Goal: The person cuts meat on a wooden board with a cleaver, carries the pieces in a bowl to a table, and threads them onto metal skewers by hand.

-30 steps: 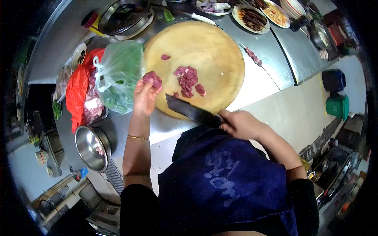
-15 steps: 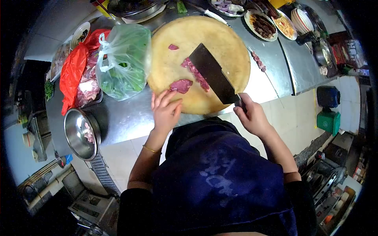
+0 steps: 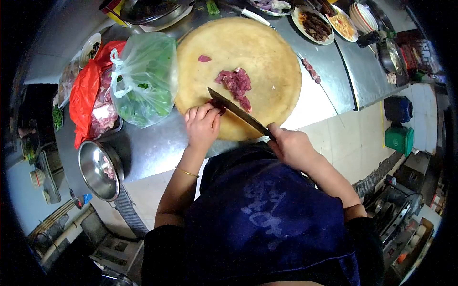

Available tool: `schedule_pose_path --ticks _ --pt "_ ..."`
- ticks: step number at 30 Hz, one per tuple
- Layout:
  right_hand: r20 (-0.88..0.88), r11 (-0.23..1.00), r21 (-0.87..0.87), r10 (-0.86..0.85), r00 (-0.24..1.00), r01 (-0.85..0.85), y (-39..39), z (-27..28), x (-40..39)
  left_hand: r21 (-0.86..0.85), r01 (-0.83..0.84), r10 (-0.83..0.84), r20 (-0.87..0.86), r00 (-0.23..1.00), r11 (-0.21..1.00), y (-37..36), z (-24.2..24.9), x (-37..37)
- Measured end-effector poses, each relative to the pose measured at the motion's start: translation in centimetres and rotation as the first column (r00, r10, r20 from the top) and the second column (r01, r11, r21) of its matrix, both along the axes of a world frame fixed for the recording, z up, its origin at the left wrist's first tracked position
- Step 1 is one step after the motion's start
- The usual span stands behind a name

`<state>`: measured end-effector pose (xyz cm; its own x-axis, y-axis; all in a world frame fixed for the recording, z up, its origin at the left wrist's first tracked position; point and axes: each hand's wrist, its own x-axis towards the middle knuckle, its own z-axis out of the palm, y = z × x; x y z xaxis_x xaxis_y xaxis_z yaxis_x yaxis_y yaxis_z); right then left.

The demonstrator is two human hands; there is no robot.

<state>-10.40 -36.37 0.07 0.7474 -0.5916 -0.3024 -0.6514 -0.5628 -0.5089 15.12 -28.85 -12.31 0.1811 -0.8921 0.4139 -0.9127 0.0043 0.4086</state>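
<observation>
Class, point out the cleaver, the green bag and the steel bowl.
cleaver point(image 3: 232, 108), head view, middle of the blade.
green bag point(image 3: 145, 81), head view, middle of the plastic.
steel bowl point(image 3: 86, 164), head view, inner wall.

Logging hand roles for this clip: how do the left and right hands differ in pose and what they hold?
The right hand is closed around the handle of the cleaver, off the board's near edge; the left hand lies on the round cutting board, fingers curled over a piece of meat beside the blade. The left wrist wears a thin bangle; the right wrist is bare. Both hands are bare.
</observation>
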Motion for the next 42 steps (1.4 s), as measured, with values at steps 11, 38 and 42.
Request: schedule_pose_path --ticks 11,38,42 --pt "0.014 1.0 0.007 0.012 1.0 -0.012 -2.0 -2.0 3.6 -0.058 -0.007 0.012 0.081 0.997 0.998 0.6 0.2 0.6" --pt "-0.068 0.991 0.105 0.087 0.994 -0.08 -2.3 -0.5 -0.2 0.061 -0.015 0.017 -0.034 0.999 0.998 0.9 0.2 1.8" --pt "-0.026 0.977 0.209 -0.047 0.999 0.052 -1.6 -0.6 -4.2 0.03 0.064 -0.064 -0.001 0.998 0.997 -0.1 0.9 2.0"
